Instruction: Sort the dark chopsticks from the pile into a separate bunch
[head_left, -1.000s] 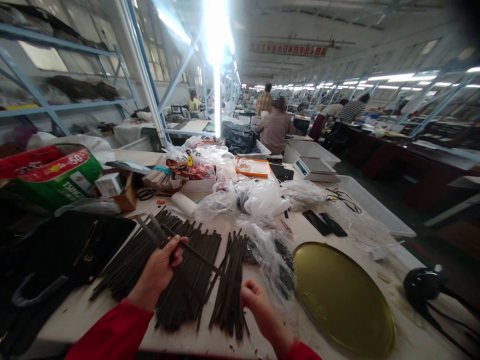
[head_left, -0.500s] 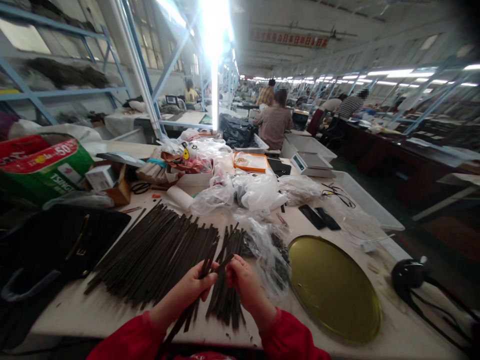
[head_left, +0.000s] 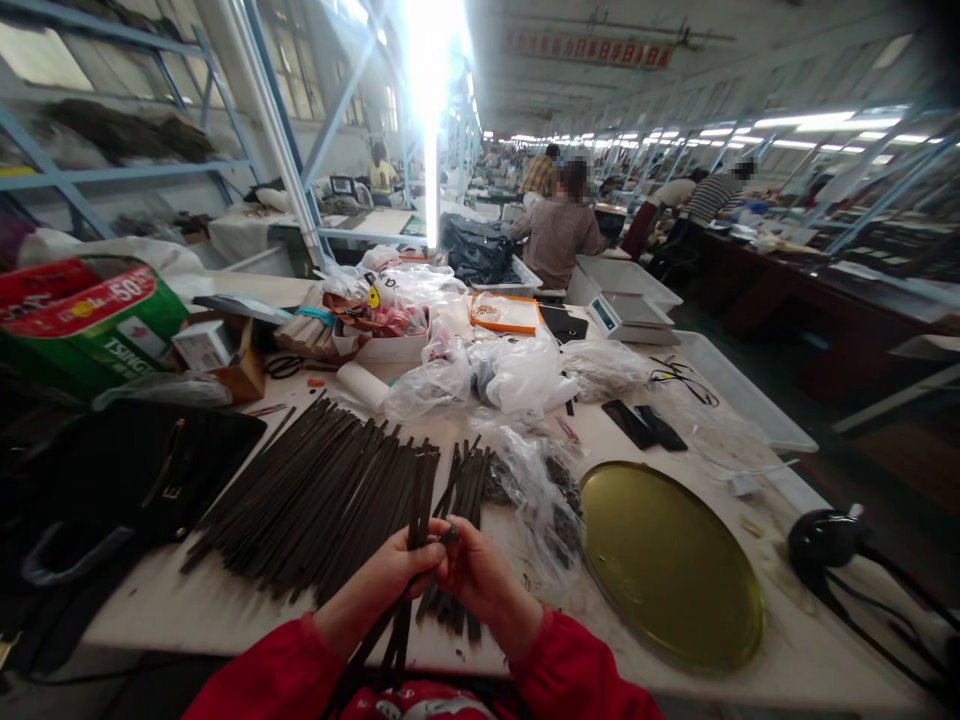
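My left hand (head_left: 386,575) is closed around a few long dark strips (head_left: 421,492), which stick up above the fingers and hang down below toward my lap. Close beside it, my right hand (head_left: 484,572) pinches the end of a dark strip, fingertips meeting those of the left. Behind the left hand a wide pile of similar dark strips (head_left: 307,500) lies fanned across the table. A smaller bundle of strips (head_left: 470,480) lies behind and under the right hand, which partly hides it. To its right, a clear plastic bag (head_left: 525,490) rests over small dark pieces.
A gold round tray (head_left: 671,565) lies on the right, near a black device with cables (head_left: 825,540). A black bag (head_left: 150,480) sits at the left. Crumpled plastic bags (head_left: 517,375), an orange-edged box (head_left: 506,314) and a scale (head_left: 630,318) stand farther back. People sit beyond.
My hands have come together at the strip's end. The held strips now stand more upright, and the strip that stretched between my hands looks shorter. The view has shifted slightly.
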